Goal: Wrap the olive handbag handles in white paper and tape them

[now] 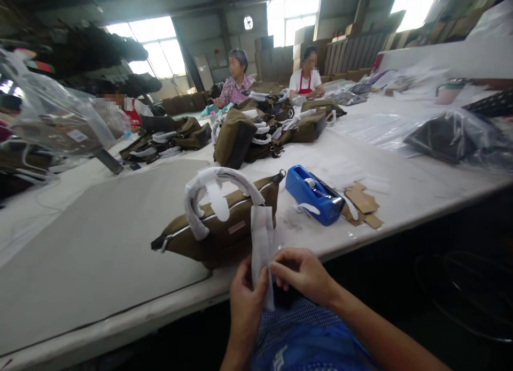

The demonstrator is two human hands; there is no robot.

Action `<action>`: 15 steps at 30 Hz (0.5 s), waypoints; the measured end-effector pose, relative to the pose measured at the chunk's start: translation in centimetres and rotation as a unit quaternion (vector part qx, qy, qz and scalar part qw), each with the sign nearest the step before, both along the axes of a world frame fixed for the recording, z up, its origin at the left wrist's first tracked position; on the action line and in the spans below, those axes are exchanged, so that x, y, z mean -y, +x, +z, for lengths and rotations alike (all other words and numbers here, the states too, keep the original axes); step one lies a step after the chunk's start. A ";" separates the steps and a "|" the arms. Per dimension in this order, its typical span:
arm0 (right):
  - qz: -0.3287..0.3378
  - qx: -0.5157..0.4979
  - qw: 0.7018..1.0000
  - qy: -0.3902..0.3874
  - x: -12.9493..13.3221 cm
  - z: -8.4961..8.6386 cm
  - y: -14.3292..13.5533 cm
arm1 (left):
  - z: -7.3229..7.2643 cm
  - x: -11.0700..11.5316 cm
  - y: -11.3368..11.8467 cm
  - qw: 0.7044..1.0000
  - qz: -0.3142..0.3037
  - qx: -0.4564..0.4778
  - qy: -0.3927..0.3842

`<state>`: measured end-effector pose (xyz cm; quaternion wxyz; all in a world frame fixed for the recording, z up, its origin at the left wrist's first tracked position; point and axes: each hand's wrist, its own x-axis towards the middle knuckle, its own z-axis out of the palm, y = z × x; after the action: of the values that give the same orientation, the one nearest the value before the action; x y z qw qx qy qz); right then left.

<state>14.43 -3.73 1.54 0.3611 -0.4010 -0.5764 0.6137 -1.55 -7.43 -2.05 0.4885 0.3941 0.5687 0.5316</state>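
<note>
An olive handbag (216, 237) with a silver zip stands at the table's front edge. Its arched handle (192, 200) is wrapped in white material, and a white toothed tag (218, 200) hangs by it. In front of the bag's right end is a folded strip of white wrapping paper (262, 234), upright. My left hand (248, 285) grips the strip's lower part between thumb and fingers. My right hand (298, 272) is closed at the strip's right edge, thumb and forefinger pinched on it. A blue tape dispenser (312, 194) sits to the right of the bag.
Brown cardboard scraps (363, 202) lie beside the dispenser. Farther back is a heap of olive bags (236, 136) with wrapped handles. Clear plastic sheets (372, 128) and a dark plastic-wrapped bundle (444, 136) lie to the right. Several people sit across the table (100, 237).
</note>
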 end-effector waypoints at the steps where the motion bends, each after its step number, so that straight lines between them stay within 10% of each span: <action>1: -0.006 0.029 1.000 0.009 -0.2 -0.1 -0.6 | 0.1 0.1 -0.1 1.000 0.000 0.001 0.003; 15: 0.014 0.121 0.992 -0.039 -2.3 -2.6 -0.6 | 0.9 0.7 -0.6 0.995 -0.043 0.088 -0.028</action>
<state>13.83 -1.39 -1.07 0.2639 -0.4779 -0.5971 0.5877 -2.13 -8.10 -1.11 0.5699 0.3559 0.5210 0.5264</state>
